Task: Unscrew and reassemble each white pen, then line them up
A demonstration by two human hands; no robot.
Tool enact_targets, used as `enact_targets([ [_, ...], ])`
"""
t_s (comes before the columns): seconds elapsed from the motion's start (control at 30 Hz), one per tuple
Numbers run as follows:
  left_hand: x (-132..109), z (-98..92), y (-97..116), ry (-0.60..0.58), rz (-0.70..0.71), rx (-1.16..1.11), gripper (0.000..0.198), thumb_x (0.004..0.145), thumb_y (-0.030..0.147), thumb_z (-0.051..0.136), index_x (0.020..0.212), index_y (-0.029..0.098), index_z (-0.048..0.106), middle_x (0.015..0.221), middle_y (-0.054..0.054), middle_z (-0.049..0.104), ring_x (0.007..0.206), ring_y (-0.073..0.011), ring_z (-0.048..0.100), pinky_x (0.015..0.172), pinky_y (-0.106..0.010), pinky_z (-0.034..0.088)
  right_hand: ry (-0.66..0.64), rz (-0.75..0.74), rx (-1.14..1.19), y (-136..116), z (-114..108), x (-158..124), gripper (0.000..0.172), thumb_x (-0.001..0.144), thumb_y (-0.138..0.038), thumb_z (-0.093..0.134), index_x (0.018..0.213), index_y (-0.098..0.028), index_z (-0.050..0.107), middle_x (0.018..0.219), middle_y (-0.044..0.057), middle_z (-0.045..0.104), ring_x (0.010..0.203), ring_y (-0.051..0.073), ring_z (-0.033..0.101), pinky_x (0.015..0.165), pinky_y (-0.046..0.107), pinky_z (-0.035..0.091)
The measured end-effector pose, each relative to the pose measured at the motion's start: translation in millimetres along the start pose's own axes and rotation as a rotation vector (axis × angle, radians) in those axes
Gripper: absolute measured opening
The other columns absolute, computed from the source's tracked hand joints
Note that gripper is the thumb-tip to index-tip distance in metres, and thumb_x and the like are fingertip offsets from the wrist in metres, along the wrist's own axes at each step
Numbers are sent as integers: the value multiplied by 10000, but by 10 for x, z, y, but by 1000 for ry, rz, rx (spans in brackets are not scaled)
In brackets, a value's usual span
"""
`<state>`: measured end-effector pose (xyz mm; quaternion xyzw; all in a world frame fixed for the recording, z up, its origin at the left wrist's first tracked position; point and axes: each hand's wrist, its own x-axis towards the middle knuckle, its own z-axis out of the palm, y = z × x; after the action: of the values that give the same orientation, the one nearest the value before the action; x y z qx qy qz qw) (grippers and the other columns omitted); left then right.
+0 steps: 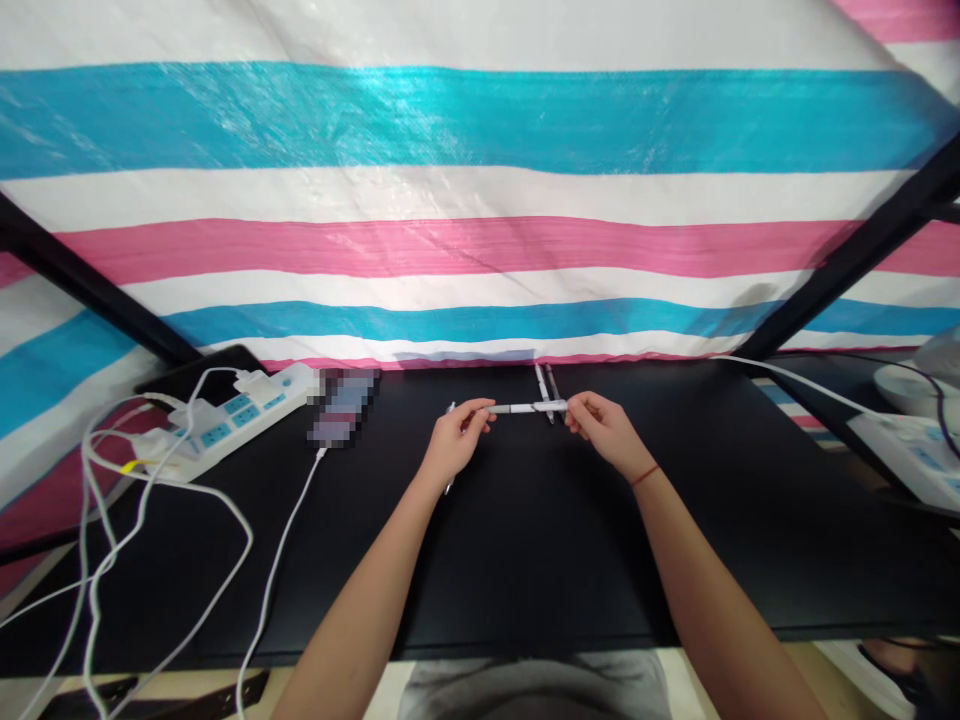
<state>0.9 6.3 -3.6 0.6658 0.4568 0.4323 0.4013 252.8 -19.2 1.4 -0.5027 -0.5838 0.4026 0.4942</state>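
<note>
My left hand (455, 443) rests above the black tabletop (525, 560), its fingers curled around a slim white pen (449, 487) that runs under the palm. Both of the pen's ends stick out past the hand. My right hand (604, 432) pinches the end of a second white pen (521, 408) between finger and thumb. That pen lies level, and its far tip comes close to my left fingertips. Just behind it lie a white pen (541, 385) and a dark pen (553, 383), side by side.
A white power strip (240, 415) with tangled white cables sits at the left, beside a pixelated phone (345, 405) on a white cable. Another power strip (911, 455) lies at the right. Black frame bars and a striped tarp stand behind the table.
</note>
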Motion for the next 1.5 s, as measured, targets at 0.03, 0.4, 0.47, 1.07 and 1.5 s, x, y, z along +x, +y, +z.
enact_targets([
  [0.03,-1,0,2,3,-1,-2,340,871,398,514,1085,169,647,881,-59,707,722,-143,643,748,-297,526,3,8,-6,-2,1,-1,280,857,-447,548,792,-177,585,685,18,593,599,122,534,537,254,428],
  [0.4,0,4,-6,-1,-12,-41,354,867,410,521,1075,155,653,867,-70,711,716,-149,654,745,-299,533,-53,-5,-58,-35,22,-23,281,833,-456,573,841,-177,604,710,29,616,643,146,575,574,274,467],
  [0.47,0,9,-11,-5,-17,-56,356,868,409,523,1078,150,649,872,-73,713,724,-152,662,751,-303,539,-44,-5,-32,-35,29,-24,304,796,-452,623,935,-182,605,755,30,629,661,151,588,571,272,469],
  [1.07,-226,369,232,-154,-123,-157,323,872,399,526,1044,148,636,836,-76,728,776,-181,681,747,-317,535,286,96,426,-32,186,-3,466,726,-466,709,1043,-244,448,819,10,698,679,163,681,617,304,565],
  [1.5,-350,575,236,-405,-227,-336,388,887,395,510,1201,168,512,907,-81,690,749,-147,660,691,-274,508,154,131,437,-103,314,-72,658,674,-397,766,1179,-293,358,1025,36,661,690,167,687,676,387,601],
])
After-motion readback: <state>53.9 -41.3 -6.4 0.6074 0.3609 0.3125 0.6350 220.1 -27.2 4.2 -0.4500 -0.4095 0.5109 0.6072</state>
